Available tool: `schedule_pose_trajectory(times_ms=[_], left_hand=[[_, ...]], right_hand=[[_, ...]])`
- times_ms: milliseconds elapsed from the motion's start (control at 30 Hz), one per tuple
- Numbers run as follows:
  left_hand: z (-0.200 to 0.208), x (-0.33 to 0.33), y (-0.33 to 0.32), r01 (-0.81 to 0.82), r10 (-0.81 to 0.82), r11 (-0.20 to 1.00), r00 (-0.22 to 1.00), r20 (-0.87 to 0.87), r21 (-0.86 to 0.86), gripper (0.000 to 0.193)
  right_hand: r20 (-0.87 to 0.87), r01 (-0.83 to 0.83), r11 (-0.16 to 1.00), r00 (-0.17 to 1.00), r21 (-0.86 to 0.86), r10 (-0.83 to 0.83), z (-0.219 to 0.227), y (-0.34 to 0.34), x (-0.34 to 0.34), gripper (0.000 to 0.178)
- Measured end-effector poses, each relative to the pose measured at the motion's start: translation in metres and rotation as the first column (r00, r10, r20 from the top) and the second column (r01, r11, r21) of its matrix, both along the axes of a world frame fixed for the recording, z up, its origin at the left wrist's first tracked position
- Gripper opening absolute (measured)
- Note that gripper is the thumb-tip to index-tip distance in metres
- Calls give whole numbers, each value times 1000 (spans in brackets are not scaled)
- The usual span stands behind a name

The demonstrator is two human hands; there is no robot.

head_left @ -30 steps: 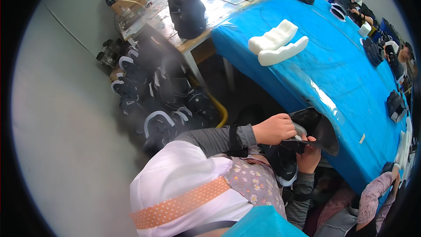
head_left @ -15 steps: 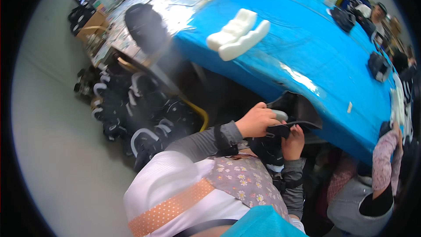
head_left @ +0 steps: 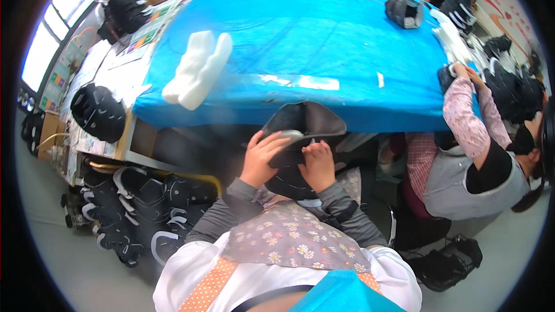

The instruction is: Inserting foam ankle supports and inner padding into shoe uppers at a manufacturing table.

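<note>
At the near edge of the blue table (head_left: 324,40), in the head view, the dark shoe upper (head_left: 303,124) sits just below the tabletop rim, held between both hands. The left hand (head_left: 260,159) has its fingers curled over the upper's left side with a pale grey piece under the fingertips; the right hand (head_left: 317,164) is clamped on the lower edge, thumb and fingers pinched together on the fabric. Compared with half a second and a second ago, the view has swung round: the table then ran off to the right and the hands sat at the right of centre, whereas now the table lies square ahead and the upper is centred and lifted closer to the rim. That suggests the work is now squarely faced, with the same two-handed grip kept. Room is tight: the table edge is just above the upper, the person's own lap and floral apron (head_left: 289,237) just below. To the right a neighbour in a pink sleeve (head_left: 462,115) sits near; to the left, a stack of black shoe parts (head_left: 139,208) lies on the floor. Two white foam blocks (head_left: 196,69) rest well apart on the table.
</note>
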State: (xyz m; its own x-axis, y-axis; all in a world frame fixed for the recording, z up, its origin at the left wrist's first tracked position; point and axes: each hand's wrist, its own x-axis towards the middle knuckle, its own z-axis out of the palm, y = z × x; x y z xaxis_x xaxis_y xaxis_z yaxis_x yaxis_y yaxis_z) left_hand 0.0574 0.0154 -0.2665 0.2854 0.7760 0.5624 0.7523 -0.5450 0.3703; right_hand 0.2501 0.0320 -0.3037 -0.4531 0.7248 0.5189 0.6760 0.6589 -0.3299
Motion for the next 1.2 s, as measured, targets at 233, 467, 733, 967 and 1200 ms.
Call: schedule_pose_trajectory(times_ms=[233,467,733,967,1200], left_hand=[[6,2,3,35,-35,999,996,-82,3,46],[15,11,6,45,-41,999,990,-137,27,46],[-46,-2,6,-109,82,970,988,128,216,27],[-142,-16,-18,-72,83,994,988,132,-88,29],[1,3,8,17,-48,976,989,140,219,29]], right_hand=[[-206,-38,998,977,55,49,-17,10,0,38],[-436,-125,984,898,-125,59,-21,20,-4,32],[-211,-45,972,973,230,95,1,19,-9,22],[13,-211,939,976,270,215,-28,11,-8,15],[-329,-93,969,929,227,167,39,16,-5,14]])
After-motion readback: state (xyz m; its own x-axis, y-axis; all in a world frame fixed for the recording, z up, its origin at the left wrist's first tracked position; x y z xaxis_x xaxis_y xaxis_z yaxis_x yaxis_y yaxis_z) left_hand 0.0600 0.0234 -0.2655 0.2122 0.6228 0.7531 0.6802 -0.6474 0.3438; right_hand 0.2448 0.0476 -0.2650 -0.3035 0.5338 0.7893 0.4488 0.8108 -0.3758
